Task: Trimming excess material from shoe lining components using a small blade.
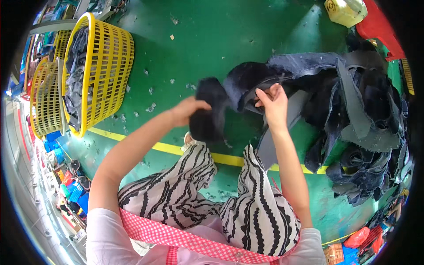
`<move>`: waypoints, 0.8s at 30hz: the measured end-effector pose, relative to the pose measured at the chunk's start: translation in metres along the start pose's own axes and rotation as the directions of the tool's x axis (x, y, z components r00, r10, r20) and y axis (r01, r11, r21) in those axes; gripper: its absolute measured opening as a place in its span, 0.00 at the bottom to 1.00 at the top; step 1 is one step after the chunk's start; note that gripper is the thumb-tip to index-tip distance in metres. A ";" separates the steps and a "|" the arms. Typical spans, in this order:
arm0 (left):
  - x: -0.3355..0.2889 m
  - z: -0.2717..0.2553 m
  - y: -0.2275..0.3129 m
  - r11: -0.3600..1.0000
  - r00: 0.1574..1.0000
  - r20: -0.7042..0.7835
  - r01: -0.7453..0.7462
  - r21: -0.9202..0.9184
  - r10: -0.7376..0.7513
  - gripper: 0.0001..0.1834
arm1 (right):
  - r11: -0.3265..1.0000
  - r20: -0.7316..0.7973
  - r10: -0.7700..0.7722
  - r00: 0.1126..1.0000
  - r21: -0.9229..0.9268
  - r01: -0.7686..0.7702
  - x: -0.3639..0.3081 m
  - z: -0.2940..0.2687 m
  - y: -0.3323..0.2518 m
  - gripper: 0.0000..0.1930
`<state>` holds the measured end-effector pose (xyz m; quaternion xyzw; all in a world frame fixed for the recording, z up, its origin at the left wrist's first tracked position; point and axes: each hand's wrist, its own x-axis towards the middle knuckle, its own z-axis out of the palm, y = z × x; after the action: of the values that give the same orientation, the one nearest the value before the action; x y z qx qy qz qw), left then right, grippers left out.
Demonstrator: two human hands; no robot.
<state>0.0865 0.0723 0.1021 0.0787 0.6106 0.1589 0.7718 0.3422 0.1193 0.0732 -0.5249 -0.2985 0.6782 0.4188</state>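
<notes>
My left hand (190,111) is closed on a dark denim piece (208,123), its thumb lying over the front; the cloth is slightly blurred. To the right, my right hand (274,106) has its fingers pinched together at the edge of a dark denim strip (247,81) that curls over beside the first piece. Part of this grip is hidden by the fingers. Beyond my right hand, a large heap of denim pieces (366,115), black, grey and blue with frayed edges, spreads over the floor. A grey strip (268,152) hangs down behind my right wrist.
A yellow plastic basket (110,66) with dark cloth pieces stands on the left, another basket (46,99) beside it. Lint scraps dot the green floor (176,53), crossed by a yellow line (165,147). At the far right are a pale yellow container (344,12) and a red object (380,26).
</notes>
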 end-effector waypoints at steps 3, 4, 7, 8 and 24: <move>-0.008 -0.015 0.014 0.995 0.997 -0.042 -0.063 0.074 0.066 0.21 | 0.998 0.031 0.063 0.998 -0.017 -0.062 -0.050 0.002 -0.026 0.15; -0.005 -0.011 0.015 0.996 0.997 -0.044 -0.060 0.071 0.064 0.21 | 0.994 0.014 -0.057 0.998 -0.093 0.058 -0.063 0.003 -0.026 0.14; -0.005 0.022 0.027 0.990 0.999 -0.020 -0.043 0.133 0.046 0.20 | 0.693 -0.093 -0.303 0.948 -0.705 0.152 -0.065 -0.023 -0.035 0.13; -0.003 0.024 0.030 0.990 0.999 -0.014 -0.042 0.136 0.045 0.20 | 0.680 -0.144 -0.389 0.910 -0.711 0.178 -0.060 -0.026 -0.037 0.12; -0.044 0.072 0.045 0.981 0.972 0.209 -0.141 0.131 0.112 0.22 | 0.943 0.298 0.310 0.903 -0.219 -0.251 -0.107 0.006 -0.049 0.17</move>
<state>0.1402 0.1048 0.1741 0.1891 0.5335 0.1542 0.8098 0.3598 0.0480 0.1654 -0.4767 -0.3437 0.7805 0.2131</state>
